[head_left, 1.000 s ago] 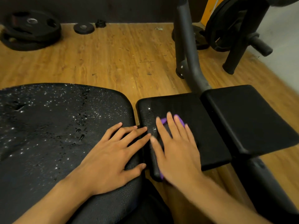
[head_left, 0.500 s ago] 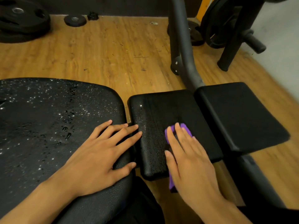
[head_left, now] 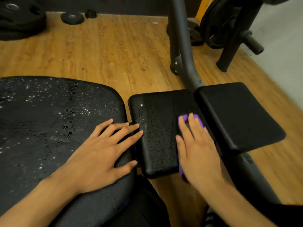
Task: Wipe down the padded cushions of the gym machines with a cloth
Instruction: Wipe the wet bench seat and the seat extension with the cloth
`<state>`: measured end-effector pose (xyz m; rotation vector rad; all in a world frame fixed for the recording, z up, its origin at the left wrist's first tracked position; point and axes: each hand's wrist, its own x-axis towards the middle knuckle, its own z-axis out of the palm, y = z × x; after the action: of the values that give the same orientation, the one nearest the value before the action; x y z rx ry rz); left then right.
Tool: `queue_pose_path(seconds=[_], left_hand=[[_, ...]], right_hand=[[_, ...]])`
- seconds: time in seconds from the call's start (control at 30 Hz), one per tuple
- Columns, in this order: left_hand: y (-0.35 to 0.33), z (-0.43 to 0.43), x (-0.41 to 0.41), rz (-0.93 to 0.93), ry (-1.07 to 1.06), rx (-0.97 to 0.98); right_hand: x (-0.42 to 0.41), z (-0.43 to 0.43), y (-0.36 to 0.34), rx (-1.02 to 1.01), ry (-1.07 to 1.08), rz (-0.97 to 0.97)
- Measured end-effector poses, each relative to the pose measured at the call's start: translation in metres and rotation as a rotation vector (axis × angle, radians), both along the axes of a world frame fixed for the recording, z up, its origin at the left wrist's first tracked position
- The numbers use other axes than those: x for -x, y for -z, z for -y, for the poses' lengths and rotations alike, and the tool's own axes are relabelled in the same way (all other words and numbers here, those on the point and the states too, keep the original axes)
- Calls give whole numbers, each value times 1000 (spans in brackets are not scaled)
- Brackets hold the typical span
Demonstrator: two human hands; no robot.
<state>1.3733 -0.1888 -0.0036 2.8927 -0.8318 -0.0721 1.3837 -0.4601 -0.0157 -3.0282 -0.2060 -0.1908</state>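
On middle pad, right hand lies flat, fingers straight, pressing purple cloth near right edge. Left hand rests flat, spread, on big cushion. Middle pad looks mostly wiped; big cushion full of drops, not wiped yet.

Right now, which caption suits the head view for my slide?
Right hand presses purple cloth on middle pad; left hand rests on wet seat.

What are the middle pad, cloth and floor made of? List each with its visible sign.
Middle pad: apparently black vinyl or faux leather; pebbled grain, slight sheen, droplets beading on it.
Cloth: soft purple fabric, weave unclear, mostly hidden under the right hand.
Floor: wood-look planks, possibly laminate; grain pattern, straight seams, low sheen.
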Motion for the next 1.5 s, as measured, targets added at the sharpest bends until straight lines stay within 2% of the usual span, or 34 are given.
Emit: queue_pose_path(seconds=[0.1, 0.2, 0.3, 0.4, 0.63, 0.87, 0.97, 1.1, 1.17, 1.27, 1.43, 1.5], left_hand=[[0, 2, 1, 0, -8, -12], [-2, 5, 3, -7, -22, -25], [-4, 6, 2, -19, -23, -31], [-9, 9, 4, -5, -66, -53], [-25, 12, 24, 55, -275, -188], [-28, -10, 47, 71, -344, -179], [-18, -17, 48, 35, -353, -151], [-13, -14, 48, 19, -362, -129], [-14, -13, 48, 17, -360, -128], [-15, -13, 48, 13, -363, -134], [-12, -13, 45, 25, -354, -121], [-11, -12, 46, 31, -359, -113]], right_hand=[[26, -21, -4, 15, -41, -60], [-30, -46, -3, -8, -128, -60], [-105, -72, -5, -42, -85, -145], [-129, -85, -7, -25, -52, -182], [-20, -63, -16, -51, -144, -179], [29, -54, -15, 12, -163, -174], [-7, -63, -17, 32, -244, -148], [-119, -105, -13, 5, -332, -204], [-147, -118, -12, -17, -360, -223], [-111, -107, -8, -63, -356, -153], [27, -60, -11, -23, -324, -84], [27, -57, -10, 13, -328, -86]])
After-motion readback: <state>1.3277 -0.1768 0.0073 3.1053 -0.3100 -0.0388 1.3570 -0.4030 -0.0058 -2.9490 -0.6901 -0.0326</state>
